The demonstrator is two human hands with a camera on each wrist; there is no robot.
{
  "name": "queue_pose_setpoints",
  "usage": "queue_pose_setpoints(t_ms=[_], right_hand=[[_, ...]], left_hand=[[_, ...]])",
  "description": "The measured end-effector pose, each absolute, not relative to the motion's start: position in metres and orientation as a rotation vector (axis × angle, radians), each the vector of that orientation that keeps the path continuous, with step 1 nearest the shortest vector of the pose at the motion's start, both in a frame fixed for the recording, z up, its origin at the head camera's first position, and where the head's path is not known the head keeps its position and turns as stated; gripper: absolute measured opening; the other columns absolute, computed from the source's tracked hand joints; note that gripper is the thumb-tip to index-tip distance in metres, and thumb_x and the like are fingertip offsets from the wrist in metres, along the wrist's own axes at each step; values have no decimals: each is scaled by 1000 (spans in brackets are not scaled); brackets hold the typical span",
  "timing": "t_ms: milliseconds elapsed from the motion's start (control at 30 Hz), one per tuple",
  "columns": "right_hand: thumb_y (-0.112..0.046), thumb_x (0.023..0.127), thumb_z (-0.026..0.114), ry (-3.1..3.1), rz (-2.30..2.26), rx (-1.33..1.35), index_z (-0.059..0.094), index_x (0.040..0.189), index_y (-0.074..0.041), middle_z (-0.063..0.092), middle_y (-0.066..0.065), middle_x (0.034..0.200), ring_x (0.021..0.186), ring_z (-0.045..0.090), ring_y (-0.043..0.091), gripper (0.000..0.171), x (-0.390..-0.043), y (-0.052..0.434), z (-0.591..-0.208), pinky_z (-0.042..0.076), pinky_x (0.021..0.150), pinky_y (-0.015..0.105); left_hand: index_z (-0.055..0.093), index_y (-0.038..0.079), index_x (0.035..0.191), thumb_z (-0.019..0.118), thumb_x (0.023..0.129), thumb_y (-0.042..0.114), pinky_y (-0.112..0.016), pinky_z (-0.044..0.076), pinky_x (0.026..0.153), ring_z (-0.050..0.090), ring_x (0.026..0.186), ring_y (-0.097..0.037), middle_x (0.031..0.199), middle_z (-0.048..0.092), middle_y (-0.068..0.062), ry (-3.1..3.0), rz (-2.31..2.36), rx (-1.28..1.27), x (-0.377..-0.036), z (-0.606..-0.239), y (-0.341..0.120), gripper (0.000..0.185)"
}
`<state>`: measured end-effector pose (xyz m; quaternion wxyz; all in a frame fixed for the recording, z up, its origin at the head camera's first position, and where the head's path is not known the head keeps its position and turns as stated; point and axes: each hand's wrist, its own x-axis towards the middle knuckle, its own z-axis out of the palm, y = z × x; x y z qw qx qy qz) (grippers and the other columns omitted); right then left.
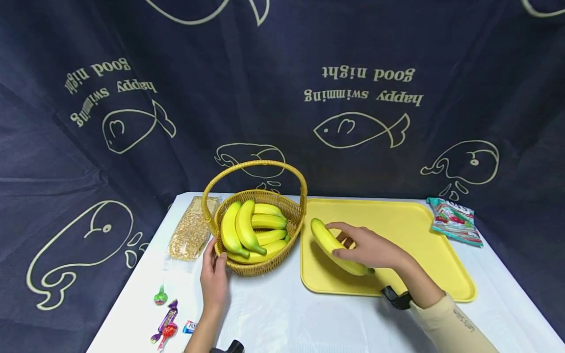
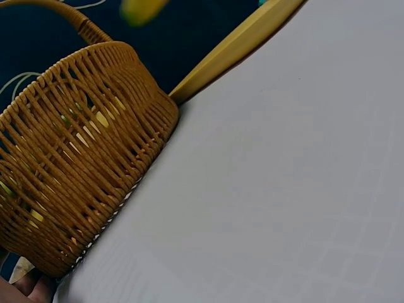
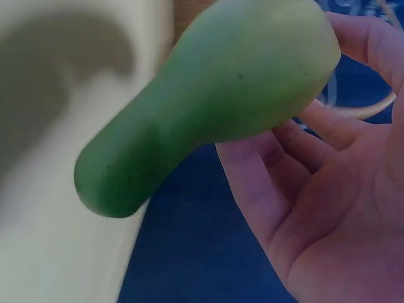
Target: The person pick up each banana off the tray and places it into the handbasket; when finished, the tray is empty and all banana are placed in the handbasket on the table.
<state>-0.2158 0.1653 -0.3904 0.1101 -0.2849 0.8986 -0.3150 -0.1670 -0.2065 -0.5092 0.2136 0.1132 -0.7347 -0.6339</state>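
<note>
A wicker basket (image 1: 265, 264) with a tall handle stands on the white table and holds several yellow bananas (image 1: 244, 228). My left hand (image 1: 215, 274) rests against the basket's near left wall, fingers along the weave. The same basket wall (image 2: 76, 164) fills the left wrist view. My right hand (image 1: 366, 247) holds one yellow banana (image 1: 328, 242) over the left part of a yellow tray (image 1: 423, 230). In the right wrist view the banana's end (image 3: 202, 107) looks greenish and lies against my curled fingers (image 3: 297, 164).
A clear bag of popcorn kernels (image 1: 191, 230) lies left of the basket. Wrapped candies (image 1: 166, 318) sit at the table's near left. A snack packet (image 1: 454, 220) lies at the far right. A dark printed cloth hangs behind the table.
</note>
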Motion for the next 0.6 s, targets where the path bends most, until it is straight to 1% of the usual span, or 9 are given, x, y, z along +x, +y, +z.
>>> queue_pose_setpoints(t_ms=[167, 300, 367, 433, 500, 533, 567, 600], right_hand=[[-40, 90, 66, 2592, -951, -985, 40, 144, -25, 63, -4, 104, 92, 60, 12, 62, -225, 118, -365, 51, 77, 34], [-38, 89, 66, 2574, -944, -1032, 36, 147, -22, 63, -3, 107, 93, 60, 12, 67, -242, 81, -350, 51, 78, 31], [-37, 88, 66, 2561, -967, -1028, 35, 148, -18, 63, -1, 103, 85, 60, 12, 70, -255, 65, -347, 51, 73, 30], [-36, 88, 67, 2529, -1014, -983, 33, 148, -15, 63, 2, 96, 73, 59, 15, 72, -270, 48, -346, 51, 63, 30], [-37, 89, 67, 2514, -1030, -913, 30, 149, -13, 61, 8, 85, 61, 56, 18, 75, -285, 32, -348, 47, 53, 30], [-37, 89, 67, 2500, -1042, -863, 28, 150, -13, 61, 11, 83, 57, 54, 20, 76, -292, 25, -350, 46, 50, 31], [-37, 89, 66, 2491, -1050, -803, 27, 151, -13, 61, 12, 86, 57, 54, 22, 77, -299, 18, -352, 46, 49, 31], [-37, 90, 66, 2477, -1056, -735, 25, 152, -13, 61, 13, 91, 59, 56, 22, 78, -305, 12, -354, 49, 51, 32]], left_hand=[[41, 41, 143, 48, 101, 27, -23, 33, 106, 38, 132, -11, 146, 41, 9, -2025, -1750, 324, -167, -512, -207, 44], [41, 40, 143, 49, 101, 27, -19, 33, 104, 39, 132, -11, 146, 41, 9, -2026, -1765, 323, -166, -511, -206, 45], [40, 40, 144, 49, 101, 28, -20, 32, 105, 38, 132, -10, 146, 41, 8, -2036, -1765, 322, -167, -510, -205, 45], [40, 40, 144, 49, 101, 28, -21, 31, 106, 37, 132, -9, 146, 41, 9, -2038, -1762, 323, -167, -509, -206, 45], [40, 40, 144, 48, 101, 28, -22, 31, 106, 37, 133, -11, 146, 40, 9, -2037, -1758, 320, -168, -509, -205, 45], [39, 40, 144, 48, 101, 28, -22, 31, 106, 36, 133, -11, 146, 40, 9, -2035, -1760, 315, -168, -509, -205, 45], [39, 39, 144, 48, 102, 28, -21, 31, 106, 36, 133, -11, 147, 40, 8, -2035, -1765, 307, -168, -509, -204, 45], [39, 39, 145, 48, 102, 28, -20, 31, 106, 36, 134, -12, 147, 39, 8, -2035, -1771, 301, -168, -509, -204, 45]])
